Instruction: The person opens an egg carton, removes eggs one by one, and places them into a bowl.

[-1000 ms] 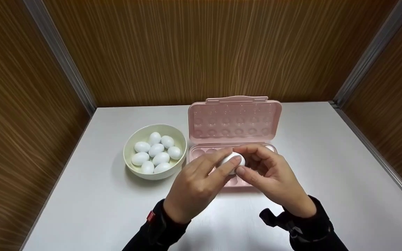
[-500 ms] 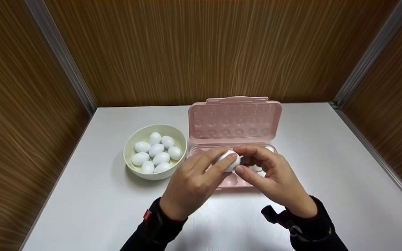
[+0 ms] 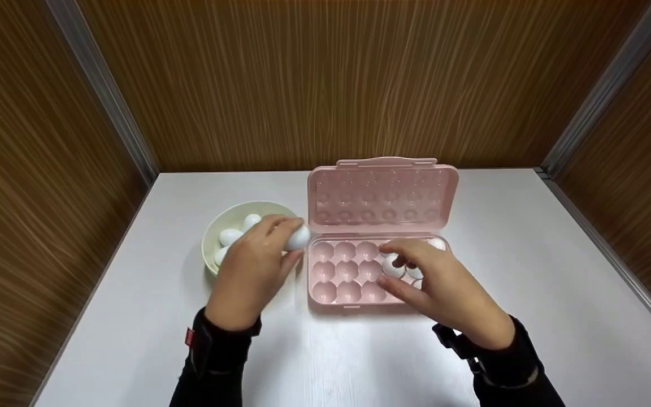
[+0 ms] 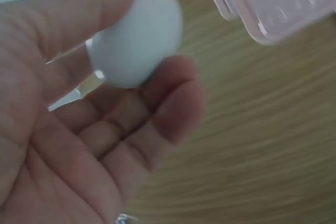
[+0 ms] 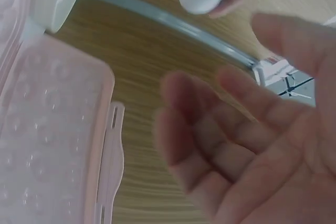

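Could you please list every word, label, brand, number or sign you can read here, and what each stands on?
No text can be read.
Red tag on the left wristband: any lettering is too small and blurred.
Carton, bowl, eggs: no markings visible.

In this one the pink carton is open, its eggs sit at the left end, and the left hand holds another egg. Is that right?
Not quite: in the head view, the eggs in the pink carton sit at its right end. The carton is open, and the left hand holds another egg.
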`<state>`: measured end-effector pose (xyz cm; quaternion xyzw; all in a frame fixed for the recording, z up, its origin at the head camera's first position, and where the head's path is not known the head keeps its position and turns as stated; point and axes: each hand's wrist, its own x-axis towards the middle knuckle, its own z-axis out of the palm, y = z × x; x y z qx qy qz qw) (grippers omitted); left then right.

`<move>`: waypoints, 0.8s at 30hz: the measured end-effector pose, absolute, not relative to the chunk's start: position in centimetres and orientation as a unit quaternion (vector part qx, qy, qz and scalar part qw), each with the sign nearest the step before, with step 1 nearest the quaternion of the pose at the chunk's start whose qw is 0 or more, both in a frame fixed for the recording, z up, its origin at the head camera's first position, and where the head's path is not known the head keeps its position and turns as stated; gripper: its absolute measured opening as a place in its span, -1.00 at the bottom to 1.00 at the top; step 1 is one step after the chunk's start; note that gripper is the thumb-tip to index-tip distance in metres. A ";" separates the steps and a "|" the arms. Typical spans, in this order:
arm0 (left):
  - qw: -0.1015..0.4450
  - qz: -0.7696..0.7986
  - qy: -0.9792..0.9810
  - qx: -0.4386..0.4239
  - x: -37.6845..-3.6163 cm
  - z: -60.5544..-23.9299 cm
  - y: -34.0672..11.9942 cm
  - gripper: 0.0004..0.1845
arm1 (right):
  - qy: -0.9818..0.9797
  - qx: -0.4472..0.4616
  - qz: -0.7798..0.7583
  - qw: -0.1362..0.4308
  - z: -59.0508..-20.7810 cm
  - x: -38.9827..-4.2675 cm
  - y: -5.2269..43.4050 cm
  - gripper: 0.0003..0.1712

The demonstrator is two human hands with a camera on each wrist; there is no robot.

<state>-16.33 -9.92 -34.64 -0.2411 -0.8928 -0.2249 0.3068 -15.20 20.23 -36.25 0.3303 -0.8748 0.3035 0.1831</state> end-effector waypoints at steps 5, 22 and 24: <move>0.218 -0.212 -0.941 -0.146 -17.5 -35.4 -11.6 -0.57 | -0.921 0.305 0.238 0.046 -36.7 -15.3 20.3 -0.46; 0.063 -0.197 -0.976 -0.067 -21.6 -38.4 -13.5 -0.57 | -0.932 0.276 0.232 0.030 -36.8 -15.7 20.7 -0.48; 0.051 -0.200 -0.976 -0.067 -21.9 -38.8 -13.4 -0.59 | -0.936 0.264 0.227 0.037 -36.7 -15.9 20.9 -0.49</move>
